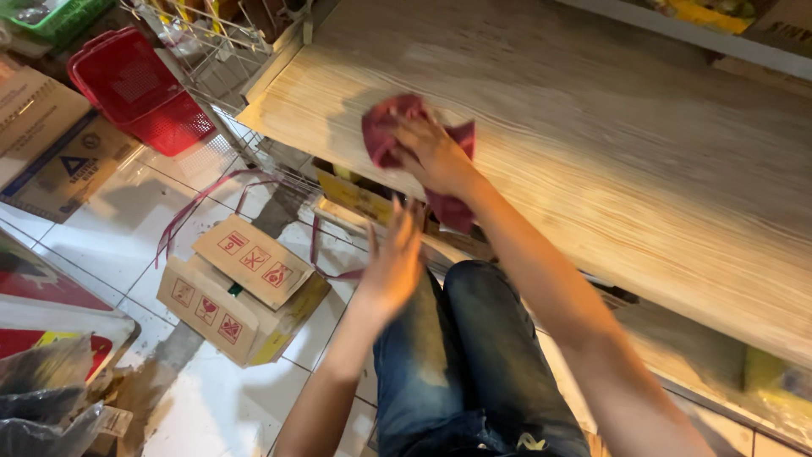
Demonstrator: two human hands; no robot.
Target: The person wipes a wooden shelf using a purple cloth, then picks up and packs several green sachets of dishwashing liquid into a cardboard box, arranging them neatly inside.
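My right hand (pixel 436 152) presses a dark red cloth (pixel 385 127) onto the near edge of a pale wood-grain shelf board (pixel 609 144). Part of the cloth hangs down over the shelf's front edge below my wrist. My left hand (pixel 393 258) hovers below the shelf edge, fingers spread, holding nothing, blurred with motion. My legs in blue jeans (pixel 457 364) are underneath both arms.
An open cardboard box (pixel 241 288) with red pink straps lies on the white tiled floor at the left. Further left stand a red plastic basket (pixel 139 89), a wire rack (pixel 211 42) and flat cartons (pixel 51 144). Yellow packages (pixel 355 195) sit on the lower shelf.
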